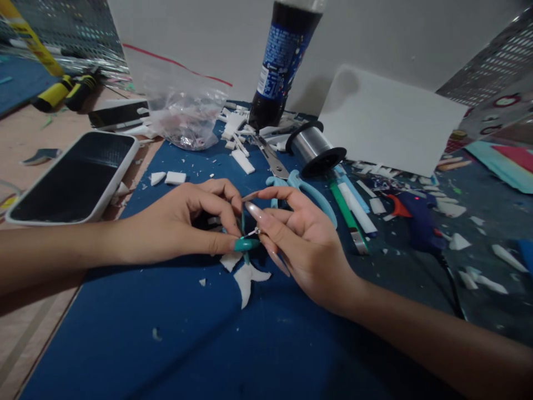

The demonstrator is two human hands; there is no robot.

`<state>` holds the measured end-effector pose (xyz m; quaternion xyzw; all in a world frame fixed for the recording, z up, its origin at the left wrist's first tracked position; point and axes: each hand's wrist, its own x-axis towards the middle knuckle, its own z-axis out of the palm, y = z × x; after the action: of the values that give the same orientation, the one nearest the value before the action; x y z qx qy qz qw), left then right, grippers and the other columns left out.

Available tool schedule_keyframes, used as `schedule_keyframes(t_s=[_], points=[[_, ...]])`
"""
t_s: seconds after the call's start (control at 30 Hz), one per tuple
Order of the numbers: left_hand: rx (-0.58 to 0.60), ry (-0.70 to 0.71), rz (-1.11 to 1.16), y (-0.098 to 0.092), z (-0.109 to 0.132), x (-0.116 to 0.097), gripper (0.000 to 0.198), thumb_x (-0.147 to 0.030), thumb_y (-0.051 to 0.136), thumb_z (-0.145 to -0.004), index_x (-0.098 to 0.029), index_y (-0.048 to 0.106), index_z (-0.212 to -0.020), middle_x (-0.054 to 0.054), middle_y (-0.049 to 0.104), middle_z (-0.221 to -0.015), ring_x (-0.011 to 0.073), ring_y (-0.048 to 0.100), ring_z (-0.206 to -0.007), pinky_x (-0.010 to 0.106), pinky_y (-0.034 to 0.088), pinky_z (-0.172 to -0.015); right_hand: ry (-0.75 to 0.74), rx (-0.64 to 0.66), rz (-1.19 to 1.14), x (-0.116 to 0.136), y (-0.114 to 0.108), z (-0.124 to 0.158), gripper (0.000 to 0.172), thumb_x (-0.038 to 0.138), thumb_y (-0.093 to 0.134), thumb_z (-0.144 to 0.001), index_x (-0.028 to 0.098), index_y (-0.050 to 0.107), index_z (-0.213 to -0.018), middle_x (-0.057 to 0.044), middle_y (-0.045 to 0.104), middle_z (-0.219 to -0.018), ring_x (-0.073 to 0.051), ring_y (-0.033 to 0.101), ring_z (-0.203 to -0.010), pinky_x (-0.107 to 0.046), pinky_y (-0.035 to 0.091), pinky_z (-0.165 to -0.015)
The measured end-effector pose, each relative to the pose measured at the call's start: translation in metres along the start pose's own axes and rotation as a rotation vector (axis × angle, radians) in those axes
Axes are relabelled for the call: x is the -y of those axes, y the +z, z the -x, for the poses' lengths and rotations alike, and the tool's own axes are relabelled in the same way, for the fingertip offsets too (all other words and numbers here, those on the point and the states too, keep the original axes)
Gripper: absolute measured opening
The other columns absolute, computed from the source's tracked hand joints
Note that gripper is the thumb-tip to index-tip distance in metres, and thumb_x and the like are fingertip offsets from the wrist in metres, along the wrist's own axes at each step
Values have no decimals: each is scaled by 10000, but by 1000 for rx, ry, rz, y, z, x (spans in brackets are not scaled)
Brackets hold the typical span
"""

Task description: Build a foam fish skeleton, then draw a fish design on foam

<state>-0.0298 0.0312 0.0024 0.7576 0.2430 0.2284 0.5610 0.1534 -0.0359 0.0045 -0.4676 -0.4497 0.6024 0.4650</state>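
My left hand (195, 214) comes in from the left, its thumb and fingers closed around a thin teal strip (244, 216). Opposite it, my right hand (300, 239) pinches the strip's upper end between long pale nails. A small silvery piece (253, 232) shows between the hands; its kind is unclear. Below the fingers hangs a white tail-shaped piece (245, 280), seemingly at the strip's lower end. Part of the strip is hidden by my fingers. Just beyond my right hand lie light-blue-handled scissors (320, 197).
A blue mat (166, 361) bears white scraps. Behind stand a dark drink bottle (283, 61), a wire spool (314, 147) and a plastic bag (187, 116). A phone (79, 175) lies left; a green cutter (345, 208) and a corded glue gun (420, 219) lie right.
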Motion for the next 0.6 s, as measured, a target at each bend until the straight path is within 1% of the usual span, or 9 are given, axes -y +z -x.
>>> schedule_keyframes(t_s=[0.27,0.47,0.6], points=[[12,-7,-17,0,0,0,68,-237,731,-750,-213,713,-689,9,579,-899,125,552,-839,229,464,-802,10,-45,4,0,1,0,138,226,620,-880,223,499,-947,106,482,-448,-43,365,-310,-182,254,-312],[9,-8,-37,0,0,0,77,-255,737,-744,-218,713,-681,13,584,-916,125,555,-832,234,460,-814,12,-31,-19,-1,0,0,141,246,632,-874,228,505,-934,105,476,-434,-46,366,-307,-178,236,-305],[21,5,-48,0,0,0,72,-238,736,-746,-222,708,-682,5,571,-925,121,556,-844,230,461,-824,22,-11,-36,-2,-1,0,145,237,628,-877,229,498,-941,106,482,-442,-44,380,-321,-165,247,-308]])
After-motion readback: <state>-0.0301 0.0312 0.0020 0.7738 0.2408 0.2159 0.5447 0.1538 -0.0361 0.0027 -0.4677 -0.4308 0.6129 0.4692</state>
